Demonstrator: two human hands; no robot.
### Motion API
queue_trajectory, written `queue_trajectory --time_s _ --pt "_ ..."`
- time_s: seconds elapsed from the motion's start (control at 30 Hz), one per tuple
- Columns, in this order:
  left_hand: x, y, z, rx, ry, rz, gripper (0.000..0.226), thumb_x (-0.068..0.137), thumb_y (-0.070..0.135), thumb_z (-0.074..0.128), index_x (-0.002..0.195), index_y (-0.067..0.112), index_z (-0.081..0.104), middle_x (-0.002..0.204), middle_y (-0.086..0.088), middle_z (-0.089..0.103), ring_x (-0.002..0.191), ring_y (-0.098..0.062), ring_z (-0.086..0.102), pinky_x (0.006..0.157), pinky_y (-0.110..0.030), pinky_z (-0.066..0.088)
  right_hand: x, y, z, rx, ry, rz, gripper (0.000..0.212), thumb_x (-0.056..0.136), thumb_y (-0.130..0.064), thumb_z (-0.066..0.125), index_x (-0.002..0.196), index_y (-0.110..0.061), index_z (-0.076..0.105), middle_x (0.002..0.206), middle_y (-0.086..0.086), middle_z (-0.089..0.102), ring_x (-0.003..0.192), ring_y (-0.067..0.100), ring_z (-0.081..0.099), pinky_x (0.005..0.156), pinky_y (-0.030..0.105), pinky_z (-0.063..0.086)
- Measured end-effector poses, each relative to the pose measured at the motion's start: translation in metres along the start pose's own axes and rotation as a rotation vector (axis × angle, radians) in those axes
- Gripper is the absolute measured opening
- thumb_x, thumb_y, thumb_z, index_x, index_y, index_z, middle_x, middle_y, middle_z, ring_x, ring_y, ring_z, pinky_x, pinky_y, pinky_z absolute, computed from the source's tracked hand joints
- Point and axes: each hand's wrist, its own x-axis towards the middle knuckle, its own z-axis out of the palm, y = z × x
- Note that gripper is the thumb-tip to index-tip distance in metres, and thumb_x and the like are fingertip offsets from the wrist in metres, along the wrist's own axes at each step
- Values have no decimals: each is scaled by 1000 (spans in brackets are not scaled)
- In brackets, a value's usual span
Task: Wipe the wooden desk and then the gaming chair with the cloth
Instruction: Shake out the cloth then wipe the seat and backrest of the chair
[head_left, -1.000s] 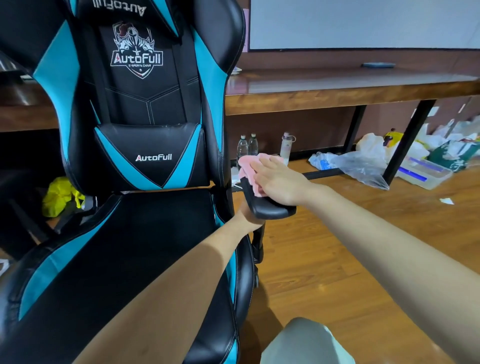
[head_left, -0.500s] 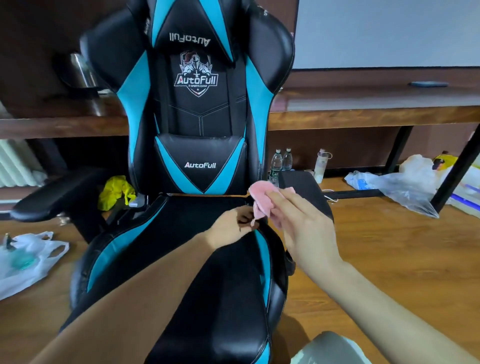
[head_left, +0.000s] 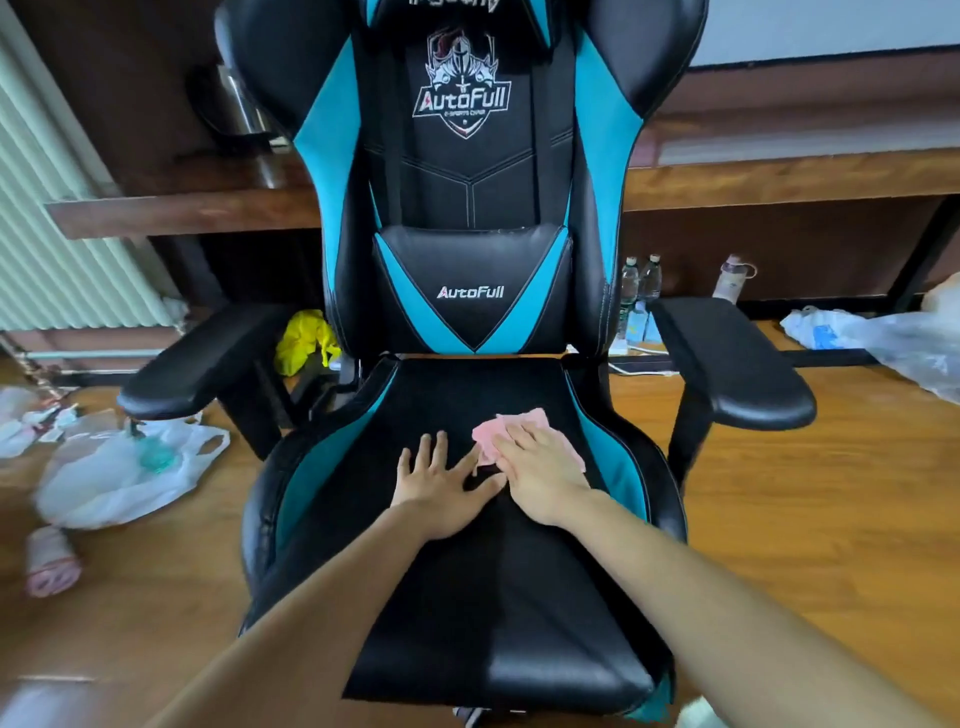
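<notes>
A lived-in home study or gaming room: a gaming chair at a long wooden bench, a wall radiator, and bottles and plastic bags on the wood floor.

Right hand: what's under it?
The pink cloth, pressed flat on the gaming chair's seat by the right hand. Most of the cloth is covered; only its far part shows.
</notes>
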Motion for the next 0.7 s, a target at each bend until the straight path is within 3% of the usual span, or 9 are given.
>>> queue_trajectory --time_s 0.13,0.23,0.3,0.37,0.43,0.53,0.63,0.7 --pt "-36 5 10 -29 30 42 99 78 100 3 164 51 8 177 -6 -7 162 -25 -16 128 -50 -11 -36 -1 3 61 58 -46 46 113 -34 26 154 -24 46 164 -1 38 152 24 28 124 41 22" --pt "-62 1 12 -57 -16 70 102 75 103 10 163 52 12 177 -3 -1 163 -23 -9 129 -47 -6 -61 -13 -2 82 22 -25 44 111 -33 33 151 -28 49 163 -5 41 151 23 33 121 41 29" --pt "-71 -7 -6 -82 -66 84 100 77 102 27 162 50 25 174 -1 18 161 -24 11 129 -45 13 -66 -22 -16 97 2 -13 42 103 -23 44 142 -33 55 153 -9 51 142 23 44 109 42 40" --pt "-69 -20 -37 -141 -48 87 79 86 86 50 151 40 50 156 0 45 145 -23 41 117 -40 38 -62 -29 -37 159 -27 30 42 96 -14 48 128 -37 62 138 -11 62 126 25 57 97 40 49" --pt "-64 -36 -70 -210 151 45 47 94 64 63 126 29 67 130 1 58 124 -23 58 100 -37 49 -50 -31 -59 257 -50 133 34 96 -14 49 119 -32 67 121 -1 71 110 29 66 88 39 54" --pt "-50 -65 -120 -362 628 -111 25 94 38 69 110 20 62 114 -2 55 113 -26 56 87 -38 49 -22 -28 -96 565 79 304 26 99 -14 48 107 -22 71 105 6 73 96 31 69 80 37 55" --pt "-38 -88 -158 -450 996 -301 57 84 35 79 126 9 52 127 -15 50 120 -37 48 98 -48 45 7 -34 -137 883 336 394 24 105 -35 56 98 -22 75 100 3 75 96 27 69 82 34 51" --pt "-28 -95 -172 -506 938 -412 91 81 42 84 150 5 38 148 -20 42 135 -40 41 110 -53 41 24 -45 -160 1040 441 373 34 103 -52 58 91 -25 74 91 -5 74 91 18 69 80 33 51"
